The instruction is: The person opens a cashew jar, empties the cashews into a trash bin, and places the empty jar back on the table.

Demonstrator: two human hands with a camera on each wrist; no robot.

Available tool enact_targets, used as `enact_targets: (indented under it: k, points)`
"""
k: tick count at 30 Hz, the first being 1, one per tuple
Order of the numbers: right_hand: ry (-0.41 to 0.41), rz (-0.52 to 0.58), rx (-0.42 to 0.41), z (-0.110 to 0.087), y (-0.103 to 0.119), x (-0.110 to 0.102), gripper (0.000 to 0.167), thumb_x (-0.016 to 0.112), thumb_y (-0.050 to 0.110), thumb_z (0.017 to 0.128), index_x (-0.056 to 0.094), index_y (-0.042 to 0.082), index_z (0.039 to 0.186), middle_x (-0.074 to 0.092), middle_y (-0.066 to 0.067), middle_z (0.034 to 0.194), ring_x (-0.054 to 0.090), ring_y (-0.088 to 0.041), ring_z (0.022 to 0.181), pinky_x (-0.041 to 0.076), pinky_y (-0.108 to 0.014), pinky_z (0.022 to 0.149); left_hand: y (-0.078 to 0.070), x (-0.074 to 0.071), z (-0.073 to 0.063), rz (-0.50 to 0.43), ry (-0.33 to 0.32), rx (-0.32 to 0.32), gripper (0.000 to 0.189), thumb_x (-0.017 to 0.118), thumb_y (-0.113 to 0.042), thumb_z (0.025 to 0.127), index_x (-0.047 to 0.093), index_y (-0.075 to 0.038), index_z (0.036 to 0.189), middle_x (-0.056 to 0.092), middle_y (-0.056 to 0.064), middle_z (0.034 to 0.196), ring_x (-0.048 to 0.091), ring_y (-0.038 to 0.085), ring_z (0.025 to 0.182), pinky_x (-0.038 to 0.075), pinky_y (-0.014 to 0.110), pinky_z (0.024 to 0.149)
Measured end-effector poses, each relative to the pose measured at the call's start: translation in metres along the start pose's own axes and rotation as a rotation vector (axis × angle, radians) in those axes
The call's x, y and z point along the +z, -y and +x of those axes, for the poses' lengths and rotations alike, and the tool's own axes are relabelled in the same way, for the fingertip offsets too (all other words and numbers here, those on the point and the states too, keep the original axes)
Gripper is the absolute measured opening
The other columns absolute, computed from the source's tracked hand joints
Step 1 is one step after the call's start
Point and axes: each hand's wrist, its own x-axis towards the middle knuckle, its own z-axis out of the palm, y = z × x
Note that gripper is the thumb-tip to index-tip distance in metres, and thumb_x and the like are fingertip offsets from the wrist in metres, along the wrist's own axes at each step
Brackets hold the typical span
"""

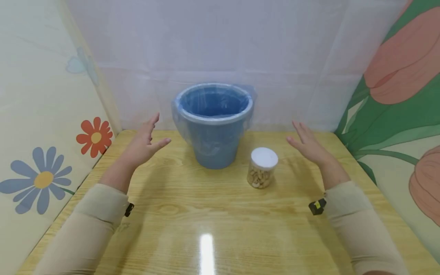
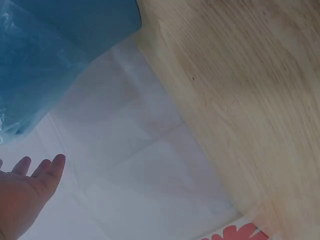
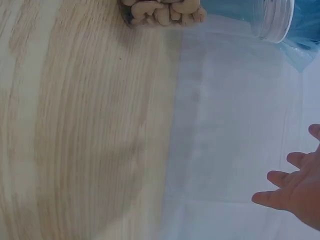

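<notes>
A blue bucket (image 1: 216, 141) lined with a clear plastic bag (image 1: 252, 91) stands at the back middle of the table. In front of it and to the right is a clear jar (image 1: 261, 177) of cashews under a white lid (image 1: 264, 158). My left hand (image 1: 142, 147) is held over the table to the left of the bucket, fingers extended and thumb apart, holding nothing. To the right of the jar, my right hand (image 1: 309, 147) is raised with spread fingers, also holding nothing. In the right wrist view, cashews (image 3: 162, 11) show at the top edge.
The wooden table (image 1: 192, 214) meets a white sheet (image 1: 292, 57) at the back. A flower-painted panel (image 1: 41, 107) borders it on the left, and another panel with large tulips (image 1: 405, 57) on the right. Small black devices (image 1: 317, 206) sit at both wrists.
</notes>
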Motion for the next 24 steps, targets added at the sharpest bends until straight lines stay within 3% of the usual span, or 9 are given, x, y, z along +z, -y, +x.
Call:
enact_targets:
  k: [6, 13, 15, 18, 24]
  points:
    - [-0.015, 0.145, -0.052, 0.000, -0.006, 0.009, 0.070, 0.038, 0.043, 0.096, -0.003, 0.018, 0.148, -0.010, -0.016, 0.151, -0.011, -0.035, 0.137, -0.004, -0.062, 0.105, -0.004, 0.008, -0.002, -0.152, -0.008, -0.009, 0.075, 0.059, -0.031, 0.089, 0.013, -0.021, 0.147, 0.015, 0.009, 0.151, 0.019, 0.035, 0.134, 0.029, 0.059, 0.100]
    - [0.017, 0.292, -0.044, 0.001, -0.005, 0.020, 0.066, 0.039, 0.036, 0.097, -0.002, 0.024, 0.148, -0.008, -0.011, 0.152, 0.000, -0.041, 0.136, 0.003, -0.065, 0.104, -0.021, 0.022, -0.007, -0.331, -0.023, -0.001, 0.068, 0.063, -0.026, 0.087, 0.026, -0.018, 0.144, 0.024, 0.005, 0.148, 0.026, 0.030, 0.133, 0.033, 0.053, 0.101]
    - [0.035, 0.329, -0.045, 0.000, -0.005, 0.023, 0.066, 0.038, 0.037, 0.097, -0.003, 0.025, 0.147, -0.008, -0.010, 0.153, 0.005, -0.044, 0.135, 0.008, -0.067, 0.102, -0.031, 0.024, -0.009, -0.353, -0.009, 0.005, 0.066, 0.062, -0.022, 0.087, 0.027, -0.013, 0.143, 0.026, 0.008, 0.147, 0.027, 0.031, 0.132, 0.034, 0.053, 0.101]
    - [0.061, 0.371, -0.024, -0.002, -0.004, 0.026, 0.066, 0.040, 0.039, 0.096, -0.002, 0.031, 0.147, -0.007, -0.008, 0.153, 0.009, -0.043, 0.135, 0.012, -0.069, 0.100, -0.035, 0.030, -0.010, -0.381, 0.012, 0.016, 0.065, 0.063, -0.020, 0.087, 0.029, -0.010, 0.141, 0.028, 0.010, 0.146, 0.029, 0.032, 0.131, 0.033, 0.053, 0.101]
    - [0.098, 0.433, -0.059, -0.001, -0.004, 0.031, 0.070, 0.045, 0.035, 0.095, -0.003, 0.032, 0.147, -0.001, -0.013, 0.153, 0.013, -0.042, 0.134, 0.016, -0.068, 0.099, -0.029, 0.043, -0.006, -0.399, 0.027, 0.067, 0.060, 0.064, -0.020, 0.086, 0.036, -0.006, 0.137, 0.035, 0.010, 0.142, 0.035, 0.031, 0.127, 0.038, 0.048, 0.099]
